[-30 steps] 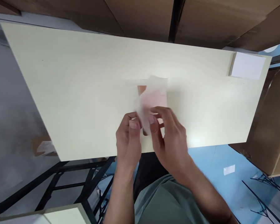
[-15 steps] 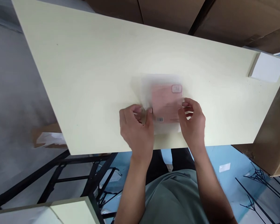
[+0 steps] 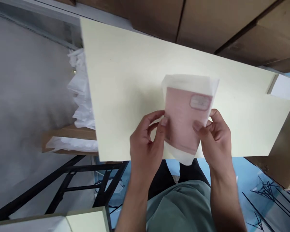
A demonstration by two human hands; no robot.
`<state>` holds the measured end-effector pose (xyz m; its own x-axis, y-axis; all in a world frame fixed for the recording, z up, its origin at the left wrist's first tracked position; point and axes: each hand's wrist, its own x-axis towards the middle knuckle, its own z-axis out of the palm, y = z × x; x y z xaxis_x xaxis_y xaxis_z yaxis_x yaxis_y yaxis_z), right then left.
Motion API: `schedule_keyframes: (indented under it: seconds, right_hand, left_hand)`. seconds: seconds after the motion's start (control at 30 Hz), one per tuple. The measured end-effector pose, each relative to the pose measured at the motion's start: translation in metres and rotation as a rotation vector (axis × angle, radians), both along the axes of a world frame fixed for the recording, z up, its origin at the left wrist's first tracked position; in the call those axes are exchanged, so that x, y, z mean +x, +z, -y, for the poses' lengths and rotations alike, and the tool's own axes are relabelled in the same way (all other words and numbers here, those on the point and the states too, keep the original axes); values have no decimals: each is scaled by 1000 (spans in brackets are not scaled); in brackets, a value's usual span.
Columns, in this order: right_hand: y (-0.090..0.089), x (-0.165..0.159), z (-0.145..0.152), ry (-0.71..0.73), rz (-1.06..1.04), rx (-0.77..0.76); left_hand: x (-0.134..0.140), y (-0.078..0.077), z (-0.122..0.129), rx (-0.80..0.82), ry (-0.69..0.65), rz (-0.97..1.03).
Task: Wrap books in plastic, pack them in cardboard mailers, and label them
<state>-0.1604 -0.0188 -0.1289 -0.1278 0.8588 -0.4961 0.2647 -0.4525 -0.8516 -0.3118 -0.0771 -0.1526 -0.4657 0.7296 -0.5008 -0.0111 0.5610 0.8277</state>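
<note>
A translucent frosted bag is held up over the table, slightly tilted. Inside it shows a flat pink packet with a pale rounded oblong panel near its upper right corner; its exact kind is blurred by the bag. My left hand grips the bag's left edge, thumb in front and fingers curled behind. On the opposite side my right hand pinches the right edge, its thumb pressed over the front of the packet. The fingertips behind the bag are hidden.
The cream table lies below my hands. A white box or stack sits at its right end. Large cardboard boxes stand along the far edge. White bags and an open carton are beyond the left edge.
The bag with the pink packet has been raised from the table toward me and tilted. My right thumb now lies over its front. The view has shifted left, showing the white bags.
</note>
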Motion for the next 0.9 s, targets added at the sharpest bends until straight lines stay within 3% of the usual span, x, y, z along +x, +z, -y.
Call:
schedule_keyframes:
  seconds: [0.17,0.4,0.5,0.67,0.8,0.9]
  right_hand:
    - [-5,-68,-10,64,-79,41]
    - [-55,-163,-41,49,-93,52]
    - [-71,-187,-51,42,-93,51]
    - [-77,-209,-54,13,-83,131]
    - [-83,-208,-50,61,-29,233]
    - [-92,-200,-48,80,143,397]
  left_hand:
    - [-68,1,-2,50,253,351]
    - [-143,-48,-29,107,458,438]
    - [-160,-61,-46,160,456,378]
    - [-179,-55,-56,233,395,239]
    - [-183,-52,-57,228,336,161]
    - [-180,-59,-58,203,261,-75]
